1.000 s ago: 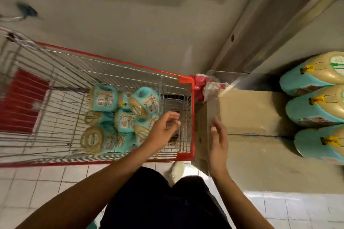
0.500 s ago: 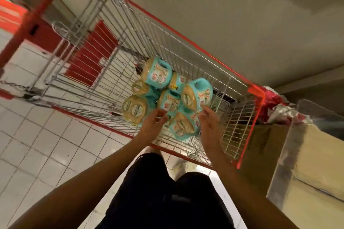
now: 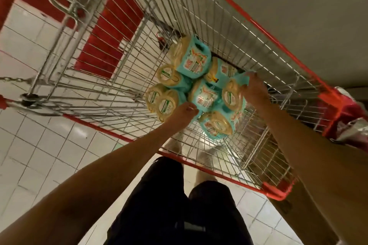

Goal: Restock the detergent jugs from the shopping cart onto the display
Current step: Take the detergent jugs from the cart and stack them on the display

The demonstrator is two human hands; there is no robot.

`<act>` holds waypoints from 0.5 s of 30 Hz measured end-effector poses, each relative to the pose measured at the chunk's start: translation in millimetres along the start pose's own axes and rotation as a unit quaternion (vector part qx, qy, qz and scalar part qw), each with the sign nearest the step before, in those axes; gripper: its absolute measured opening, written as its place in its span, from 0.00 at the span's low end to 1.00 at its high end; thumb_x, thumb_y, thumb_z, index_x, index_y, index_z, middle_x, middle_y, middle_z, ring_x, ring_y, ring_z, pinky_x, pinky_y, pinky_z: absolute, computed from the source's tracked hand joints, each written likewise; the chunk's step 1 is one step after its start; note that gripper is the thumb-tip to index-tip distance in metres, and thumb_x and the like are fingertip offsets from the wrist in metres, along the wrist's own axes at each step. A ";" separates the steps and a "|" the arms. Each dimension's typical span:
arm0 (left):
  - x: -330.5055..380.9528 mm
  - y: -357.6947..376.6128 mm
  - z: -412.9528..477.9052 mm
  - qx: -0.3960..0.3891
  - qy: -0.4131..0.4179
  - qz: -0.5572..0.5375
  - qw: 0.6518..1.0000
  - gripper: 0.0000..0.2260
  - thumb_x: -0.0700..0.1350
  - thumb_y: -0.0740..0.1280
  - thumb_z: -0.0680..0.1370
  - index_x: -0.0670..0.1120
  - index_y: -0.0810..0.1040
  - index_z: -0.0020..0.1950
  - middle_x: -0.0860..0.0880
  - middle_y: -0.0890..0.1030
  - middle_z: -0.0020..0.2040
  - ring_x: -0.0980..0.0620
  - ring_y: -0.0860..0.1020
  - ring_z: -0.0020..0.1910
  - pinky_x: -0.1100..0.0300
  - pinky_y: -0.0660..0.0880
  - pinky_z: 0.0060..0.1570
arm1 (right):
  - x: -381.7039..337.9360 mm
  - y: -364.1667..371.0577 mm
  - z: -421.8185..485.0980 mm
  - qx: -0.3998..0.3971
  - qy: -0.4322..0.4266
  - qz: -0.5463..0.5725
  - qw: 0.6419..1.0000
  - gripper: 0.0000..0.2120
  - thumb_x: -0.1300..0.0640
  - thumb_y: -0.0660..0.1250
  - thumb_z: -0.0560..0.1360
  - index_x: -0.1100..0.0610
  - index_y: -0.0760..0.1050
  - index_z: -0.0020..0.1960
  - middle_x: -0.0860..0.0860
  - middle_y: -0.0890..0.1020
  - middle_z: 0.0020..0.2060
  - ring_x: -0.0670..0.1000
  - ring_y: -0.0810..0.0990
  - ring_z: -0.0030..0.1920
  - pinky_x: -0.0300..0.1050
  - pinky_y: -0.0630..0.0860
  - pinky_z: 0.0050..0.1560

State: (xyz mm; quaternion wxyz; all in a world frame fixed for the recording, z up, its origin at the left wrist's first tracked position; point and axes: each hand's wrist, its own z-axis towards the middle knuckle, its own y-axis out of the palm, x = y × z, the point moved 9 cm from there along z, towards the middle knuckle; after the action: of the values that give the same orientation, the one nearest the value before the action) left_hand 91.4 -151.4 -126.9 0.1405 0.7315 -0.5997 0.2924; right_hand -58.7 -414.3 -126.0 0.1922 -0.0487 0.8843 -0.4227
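Here, heaped detergent jugs (image 3: 199, 93) are walled in by the wire shopping cart (image 3: 219, 26). One is gripped in the curled fingers of the left hand (image 3: 184, 113), another in those of the right hand (image 3: 253, 90). A cardboard box (image 3: 284, 207) is seen beside.

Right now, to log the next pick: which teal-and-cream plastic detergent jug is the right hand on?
The teal-and-cream plastic jug at the pile's right edge, round cream face toward the camera; the right hand grips its top.

White tile floor (image 3: 33, 157) w/ beige wall (image 3: 298, 2), dim light
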 end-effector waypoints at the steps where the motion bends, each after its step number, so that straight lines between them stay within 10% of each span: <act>1: 0.1 0.3 8.6 -0.003 -0.003 0.004 1.000 0.07 0.43 0.68 0.84 0.41 0.77 0.59 0.37 0.81 0.56 0.46 0.78 0.50 0.55 0.76 0.48 | 1.9 2.4 13.0 -0.011 -0.014 -0.039 0.999 0.25 0.63 0.67 0.80 0.61 0.68 0.76 0.65 0.74 0.71 0.67 0.74 0.69 0.61 0.73 0.69; 15: -2.1 -3.3 89.6 -0.035 -0.055 0.055 0.996 0.09 0.47 0.63 0.85 0.44 0.78 0.60 0.40 0.83 0.56 0.38 0.83 0.55 0.44 0.80 0.59 | -18.2 66.1 63.3 -0.131 -0.200 -0.377 0.895 0.19 0.61 0.64 0.81 0.57 0.75 0.71 0.61 0.73 0.71 0.65 0.71 0.71 0.59 0.68 0.70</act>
State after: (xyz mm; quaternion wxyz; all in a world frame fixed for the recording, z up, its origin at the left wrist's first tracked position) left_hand 117.5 -198.8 -198.4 0.1161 0.7072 -0.6557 0.2376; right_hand -12.8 -413.7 -207.3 0.1827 -0.4866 0.7901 -0.3248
